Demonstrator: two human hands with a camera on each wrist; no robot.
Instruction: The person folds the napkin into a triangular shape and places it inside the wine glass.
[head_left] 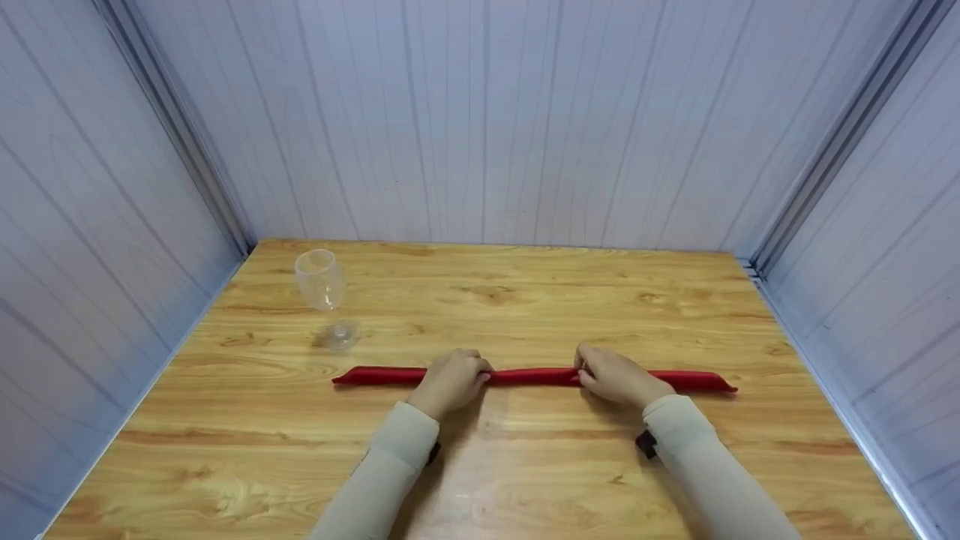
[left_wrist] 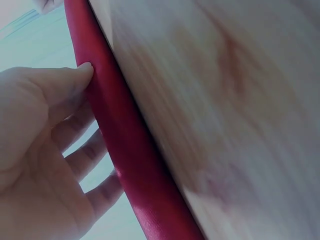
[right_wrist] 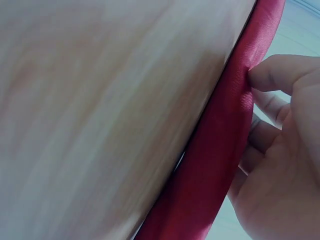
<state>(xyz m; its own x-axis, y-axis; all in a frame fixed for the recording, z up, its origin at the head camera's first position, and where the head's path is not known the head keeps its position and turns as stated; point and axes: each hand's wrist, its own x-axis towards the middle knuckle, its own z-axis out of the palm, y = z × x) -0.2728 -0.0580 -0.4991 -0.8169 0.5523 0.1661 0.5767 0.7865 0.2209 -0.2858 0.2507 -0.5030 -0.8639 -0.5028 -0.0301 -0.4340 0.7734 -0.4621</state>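
Note:
A glossy red cloth (head_left: 532, 377), rolled into a long narrow strip with pointed ends, lies left to right across the wooden table. My left hand (head_left: 452, 381) pinches it left of its middle. In the left wrist view the thumb presses the near side of the red cloth (left_wrist: 120, 130), and the other fingers reach behind it. To the right of the middle, my right hand (head_left: 619, 377) pinches the same strip between thumb and fingers. The right wrist view shows that thumb against the red cloth (right_wrist: 212, 150), with the remaining fingers partly hidden behind.
A clear stemmed wine glass (head_left: 321, 285) stands upright at the back left, beyond the strip's left end. Pale panelled walls (head_left: 480, 127) enclose the wooden table (head_left: 525, 300) at the back and both sides.

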